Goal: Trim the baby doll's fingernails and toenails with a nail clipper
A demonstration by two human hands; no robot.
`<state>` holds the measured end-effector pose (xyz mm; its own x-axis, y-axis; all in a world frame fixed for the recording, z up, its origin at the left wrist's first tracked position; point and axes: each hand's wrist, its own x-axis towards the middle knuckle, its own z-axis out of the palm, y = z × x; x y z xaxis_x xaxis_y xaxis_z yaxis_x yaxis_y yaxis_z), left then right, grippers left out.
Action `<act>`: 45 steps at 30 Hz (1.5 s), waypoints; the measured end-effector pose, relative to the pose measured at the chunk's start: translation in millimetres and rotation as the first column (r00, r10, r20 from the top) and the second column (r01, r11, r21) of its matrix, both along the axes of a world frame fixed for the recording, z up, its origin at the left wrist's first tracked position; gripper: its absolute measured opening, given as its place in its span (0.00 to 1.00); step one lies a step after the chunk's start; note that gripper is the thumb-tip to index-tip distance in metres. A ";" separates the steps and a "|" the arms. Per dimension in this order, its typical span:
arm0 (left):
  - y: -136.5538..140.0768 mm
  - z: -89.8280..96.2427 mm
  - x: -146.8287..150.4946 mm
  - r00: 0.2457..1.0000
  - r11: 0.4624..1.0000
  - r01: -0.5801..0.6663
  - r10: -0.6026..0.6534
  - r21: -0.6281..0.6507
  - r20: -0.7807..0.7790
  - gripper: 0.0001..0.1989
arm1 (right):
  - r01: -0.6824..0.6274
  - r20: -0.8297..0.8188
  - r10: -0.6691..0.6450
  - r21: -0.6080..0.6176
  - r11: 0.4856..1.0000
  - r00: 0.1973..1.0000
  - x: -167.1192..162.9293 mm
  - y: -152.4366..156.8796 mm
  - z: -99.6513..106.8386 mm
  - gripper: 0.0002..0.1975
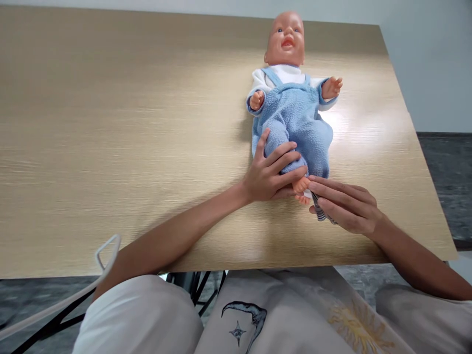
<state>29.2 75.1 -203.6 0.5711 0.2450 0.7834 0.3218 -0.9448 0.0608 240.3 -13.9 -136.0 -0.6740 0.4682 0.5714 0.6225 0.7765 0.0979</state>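
Left fingers (282,162) curled round 1 leg (277,136) of 1 doll (289,93), right fingers (332,193) pinching 1 striped cloth (320,213)

Upper garment is a loose, off-white shirt (295,300) with wide short sleeves (140,314). Printed on the front: a dark-outlined grey-blue crescent (259,318), a small four-pointed star (238,334) and a yellow rayed sun (356,324). Forearms (184,231), left hand (271,173) and right hand (348,204) are bare.

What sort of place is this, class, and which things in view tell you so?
Probably a plain indoor room; its exact use I cannot tell. A pale wall stands behind the wood-grain table, and gray flooring shows beyond its right edge.
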 end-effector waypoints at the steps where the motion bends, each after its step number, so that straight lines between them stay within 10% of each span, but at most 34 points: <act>1: 0.1 0.3 0.0 1.000 1.000 0.000 0.000 0.003 0.002 0.21 | -0.001 0.014 0.001 0.009 1.000 1.000 -0.4 0.3 0.5 0.27; 15: 0.7 2.8 -2.1 0.999 1.000 0.009 -0.009 -0.003 -0.031 0.20 | -0.117 -0.268 0.064 -0.186 0.976 0.961 8.5 3.1 -28.0 0.17; 45: 1.5 2.3 -0.5 1.000 1.000 0.000 0.000 0.016 -0.004 0.17 | -0.068 -0.007 0.068 -0.003 0.998 0.998 -1.8 -3.7 -5.9 0.23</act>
<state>28.8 76.6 -201.3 0.5746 0.2325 0.7847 0.3217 -0.9458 0.0447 238.5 -17.6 -141.9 -0.7000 0.4235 0.5749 0.5690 0.8173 0.0908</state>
